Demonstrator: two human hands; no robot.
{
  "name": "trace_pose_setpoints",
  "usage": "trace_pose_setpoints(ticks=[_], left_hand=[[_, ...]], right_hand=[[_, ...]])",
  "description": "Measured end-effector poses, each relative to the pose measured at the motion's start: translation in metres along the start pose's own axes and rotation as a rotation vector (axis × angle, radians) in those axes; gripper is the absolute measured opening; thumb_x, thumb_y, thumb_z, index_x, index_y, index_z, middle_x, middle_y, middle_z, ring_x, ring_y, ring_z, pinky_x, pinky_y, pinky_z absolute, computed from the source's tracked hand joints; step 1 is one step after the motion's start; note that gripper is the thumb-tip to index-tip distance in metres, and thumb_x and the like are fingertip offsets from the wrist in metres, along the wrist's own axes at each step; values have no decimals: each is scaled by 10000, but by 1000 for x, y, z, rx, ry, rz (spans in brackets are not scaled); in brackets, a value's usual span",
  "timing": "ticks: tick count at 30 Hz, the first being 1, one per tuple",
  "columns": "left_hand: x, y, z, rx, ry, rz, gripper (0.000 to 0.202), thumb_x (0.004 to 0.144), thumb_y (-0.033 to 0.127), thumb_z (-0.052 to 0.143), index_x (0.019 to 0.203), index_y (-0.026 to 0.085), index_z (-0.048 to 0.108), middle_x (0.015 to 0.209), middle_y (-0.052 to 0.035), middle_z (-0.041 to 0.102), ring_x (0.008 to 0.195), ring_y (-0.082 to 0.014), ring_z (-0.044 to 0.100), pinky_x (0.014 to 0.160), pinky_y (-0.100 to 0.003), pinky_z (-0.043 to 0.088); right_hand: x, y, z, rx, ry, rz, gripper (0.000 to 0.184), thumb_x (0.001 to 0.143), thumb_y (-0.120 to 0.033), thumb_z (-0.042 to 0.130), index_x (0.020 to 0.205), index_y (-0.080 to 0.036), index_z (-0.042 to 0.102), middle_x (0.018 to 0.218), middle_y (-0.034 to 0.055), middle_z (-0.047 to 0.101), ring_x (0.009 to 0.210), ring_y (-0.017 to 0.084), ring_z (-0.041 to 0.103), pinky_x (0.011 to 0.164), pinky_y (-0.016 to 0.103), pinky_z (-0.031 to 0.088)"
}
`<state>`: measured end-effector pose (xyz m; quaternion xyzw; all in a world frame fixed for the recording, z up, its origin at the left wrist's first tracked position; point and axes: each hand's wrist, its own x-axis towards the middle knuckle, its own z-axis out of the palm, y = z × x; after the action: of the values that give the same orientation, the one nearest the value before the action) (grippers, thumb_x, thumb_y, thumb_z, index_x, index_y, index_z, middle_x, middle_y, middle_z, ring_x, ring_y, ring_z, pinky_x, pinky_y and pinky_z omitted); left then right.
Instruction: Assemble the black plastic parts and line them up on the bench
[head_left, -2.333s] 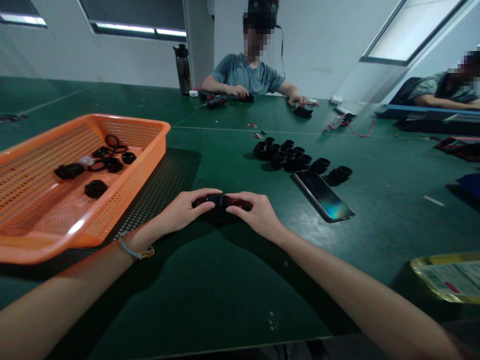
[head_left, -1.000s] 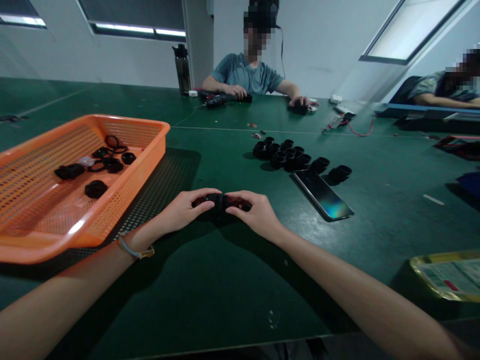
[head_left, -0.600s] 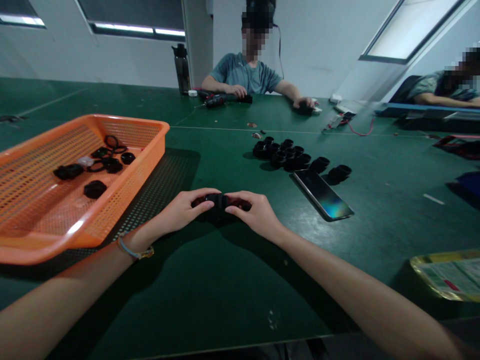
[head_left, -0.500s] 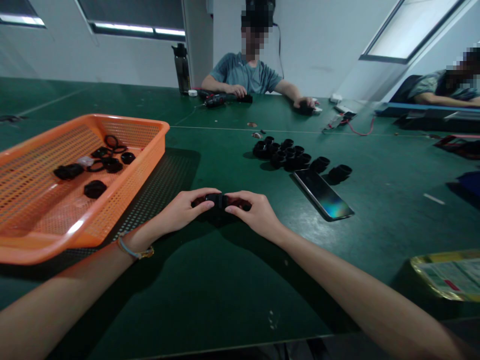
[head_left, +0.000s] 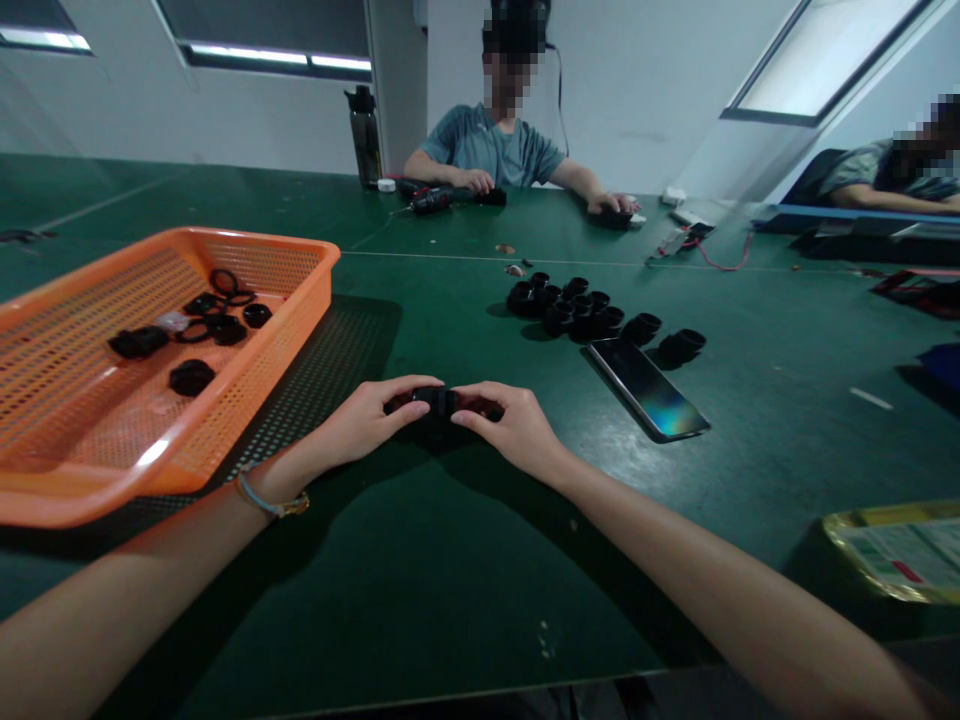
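Note:
A small black plastic part point(head_left: 441, 401) is held low over the green table point(head_left: 450, 600), between my two hands. My left hand point(head_left: 375, 415) grips its left end between thumb and fingers. From the other side, my right hand point(head_left: 510, 420) pinches the right end the same way. Fingers cover both ends, so its full shape is hidden. Beyond my right hand stand several black cylindrical parts point(head_left: 577, 312) in a cluster, with one more black cylinder point(head_left: 681, 347) apart at the right.
To the left is an orange perforated basket point(head_left: 334, 262) with black rings and fittings. A phone point(head_left: 646, 390) lies right of my hands, and a gold-rimmed tin point(head_left: 892, 555) at the right edge. Across the table sits a person point(head_left: 495, 150) by a power drill point(head_left: 431, 200) and a bottle point(head_left: 364, 140).
Both my hands keep the same hold on the black part, with no clear movement. The view has shifted very slightly. The co-worker's hand across the table has moved a little.

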<state>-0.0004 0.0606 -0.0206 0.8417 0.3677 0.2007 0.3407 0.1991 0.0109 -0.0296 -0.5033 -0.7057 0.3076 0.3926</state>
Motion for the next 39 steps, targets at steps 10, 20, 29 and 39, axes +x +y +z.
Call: trace_pose_setpoints(ticks=[10, 20, 29, 39], left_hand=[[0, 0, 0, 4, 2, -6, 479, 808, 416, 425, 1178, 151, 573, 1098, -74, 665, 936, -242, 610, 811, -336, 464], [0, 0, 0, 6, -2, 1, 467, 819, 418, 419, 1178, 159, 571, 1093, -66, 666, 925, -233, 609, 806, -329, 463], [-1, -1, -2, 1, -13, -4, 458, 829, 425, 426, 1184, 173, 570, 1074, -59, 672, 918, -233, 609, 790, -323, 469], [0, 0, -1, 7, -13, -18, 466, 823, 414, 423, 1189, 164, 569, 1032, -67, 681, 906, -239, 608, 786, -337, 472]], right_hand=[[0, 0, 0, 14, 3, -5, 220, 761, -179, 644, 980, -176, 672, 863, 36, 700, 719, 139, 631, 650, 278, 502], [-2, 3, 1, 99, -16, -41, 266, 751, -202, 654, 1017, -200, 637, 817, 5, 683, 696, 125, 622, 645, 277, 509], [-2, 6, 1, 88, -16, -55, 276, 750, -163, 643, 1023, -203, 638, 864, 9, 696, 746, 127, 646, 676, 279, 522], [-1, 0, 1, 67, -3, -17, 277, 731, -130, 658, 1004, -175, 657, 834, 22, 711, 725, 139, 653, 670, 281, 517]])
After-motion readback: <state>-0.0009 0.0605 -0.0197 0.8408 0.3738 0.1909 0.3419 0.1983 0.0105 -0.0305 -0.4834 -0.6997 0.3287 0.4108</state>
